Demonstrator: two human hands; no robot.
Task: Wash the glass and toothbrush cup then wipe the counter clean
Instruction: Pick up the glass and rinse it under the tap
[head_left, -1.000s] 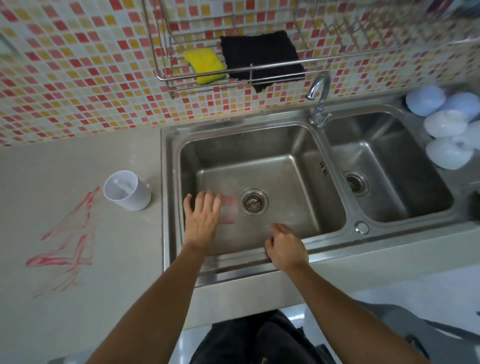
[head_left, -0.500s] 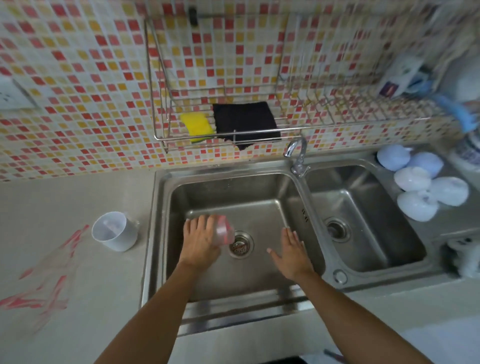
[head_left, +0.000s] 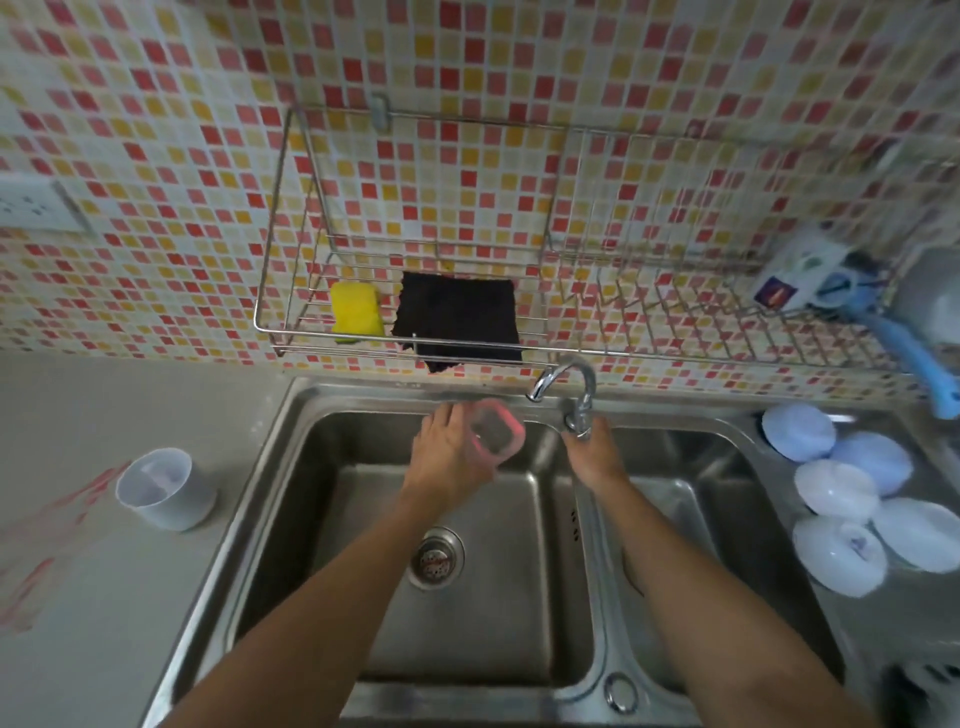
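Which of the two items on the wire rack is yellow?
The sponge, at the left end of the wire rack. The cloth beside it is black and hangs over the front rail.

Both your bare forearms reach away from you, rising from the near edge and converging slightly toward the far side. Your left hand (head_left: 447, 457) is on the left, palm turned right, fingers curled around the glass (head_left: 496, 434) and holding it with the wrist nearly straight. Your right hand (head_left: 592, 457) is extended farther to the right, back of the hand up, with its fingers at the base of the faucet (head_left: 579, 410); they appear to be gripping it, though motion blur hides them.
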